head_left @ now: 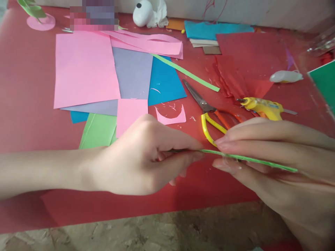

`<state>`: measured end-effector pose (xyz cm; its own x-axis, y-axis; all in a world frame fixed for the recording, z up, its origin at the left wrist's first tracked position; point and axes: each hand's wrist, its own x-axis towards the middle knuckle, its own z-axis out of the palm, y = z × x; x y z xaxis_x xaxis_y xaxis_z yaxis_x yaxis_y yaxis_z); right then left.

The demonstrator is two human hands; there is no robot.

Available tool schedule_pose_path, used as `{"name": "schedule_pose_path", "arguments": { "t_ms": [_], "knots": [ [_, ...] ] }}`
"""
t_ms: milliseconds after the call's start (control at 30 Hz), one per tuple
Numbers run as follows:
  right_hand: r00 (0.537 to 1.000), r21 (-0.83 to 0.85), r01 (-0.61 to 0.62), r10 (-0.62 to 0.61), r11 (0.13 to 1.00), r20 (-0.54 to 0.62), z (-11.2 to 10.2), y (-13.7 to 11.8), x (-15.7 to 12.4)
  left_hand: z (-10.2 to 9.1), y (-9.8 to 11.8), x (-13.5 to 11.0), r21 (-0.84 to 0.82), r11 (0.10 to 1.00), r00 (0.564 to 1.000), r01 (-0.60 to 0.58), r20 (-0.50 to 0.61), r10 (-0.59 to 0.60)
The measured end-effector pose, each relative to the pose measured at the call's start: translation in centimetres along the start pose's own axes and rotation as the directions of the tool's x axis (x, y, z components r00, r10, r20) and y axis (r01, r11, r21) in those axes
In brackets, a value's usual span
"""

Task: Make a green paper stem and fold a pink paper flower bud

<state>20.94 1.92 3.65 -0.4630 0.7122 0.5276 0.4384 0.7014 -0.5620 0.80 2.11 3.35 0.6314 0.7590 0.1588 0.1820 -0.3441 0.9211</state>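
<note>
Green paper or card, seen edge-on, is held between both hands above the near part of the red table. This green piece slants slightly down toward the right; whether it is one layer or several cannot be made out.

Left hand: pinching the piece's left portion between thumb and fingers. Right hand: fingers above the piece, thumb side below; whether they press on it cannot be told.

Handling assessment: a steady left pinch with light, even right-hand pressure should serve best, since thin stock would likely crease under a hard squeeze. Keeping the edge straight between the two grips is advisable.

Adjacent items: scissors with one yellow and one orange handle lie just beyond the right fingertips (closer than is comfortable, in this inspector's view). A yellow glue gun lies beyond the right hand. Past the left hand are a pink square and a curved pink offcut.

Further out: a large pink sheet overlapping a grey sheet, a blue sheet, and a loose light-green strip.
</note>
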Motion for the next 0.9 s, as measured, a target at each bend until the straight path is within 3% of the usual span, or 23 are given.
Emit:
{"name": "schedule_pose_path", "arguments": {
  "t_ms": [400, 567, 900],
  "knots": [
    [0.993, -0.08, 0.055, -0.047, 0.995, 0.104, -0.8, -0.14, 0.19, 0.15, -0.27, -0.11, 0.095, 0.994, 0.998, -0.057, -0.016, 0.059],
    [0.981, -0.118, 0.171, -0.158, 0.978, 0.111, -0.53, 0.32, 0.11, 0.01, -0.22, 0.16, 0.062, 0.998, 0.997, -0.013, 0.075, 0.008],
    [0.994, 0.029, 0.039, -0.042, 0.999, 0.096, -0.23, 0.16, 0.17, 0.0, -0.29, 0.18, -0.028, 0.999, 0.991, -0.043, 0.125, 0.046]
  ]
}}
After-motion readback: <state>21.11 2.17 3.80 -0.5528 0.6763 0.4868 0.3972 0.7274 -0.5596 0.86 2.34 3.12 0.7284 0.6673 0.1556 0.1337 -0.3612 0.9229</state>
